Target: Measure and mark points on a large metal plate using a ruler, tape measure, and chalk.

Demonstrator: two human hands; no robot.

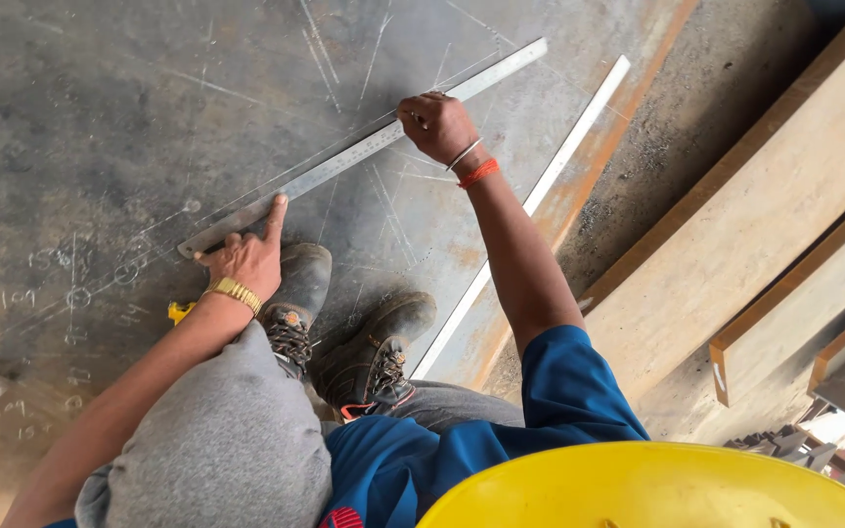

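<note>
**Marking along a ruler on a steel plate: slip risks**

Pos.: person squats on a large steel plate (100, 117), both boots (344, 342) on it. A long metal ruler (364, 147) lies diagonally on the plate, running lower left to upper right.

Left hand (246, 256): mostly open, index finger extended and pressing the ruler's lower-left end flat. Nothing gripped.

Right hand (437, 125): curled shut at the ruler's edge approx. mid-length, pinching what appears to be a small marker; the item is too small to identify.

Adjacent: white strip (540, 191) lies along the plate's rusty edge; wooden beams (735, 244) to the right, well apart.

Risks (judgement):
- Ruler is pinned at one end only. Side pressure from the right hand could pivot the free upper end, giving a skewed line.
- Many old scratch lines and chalk marks cross this area; a new line could be confused w/ an old one.
- Boots sit just beside the ruler; a wt. shift may nudge it.
</note>
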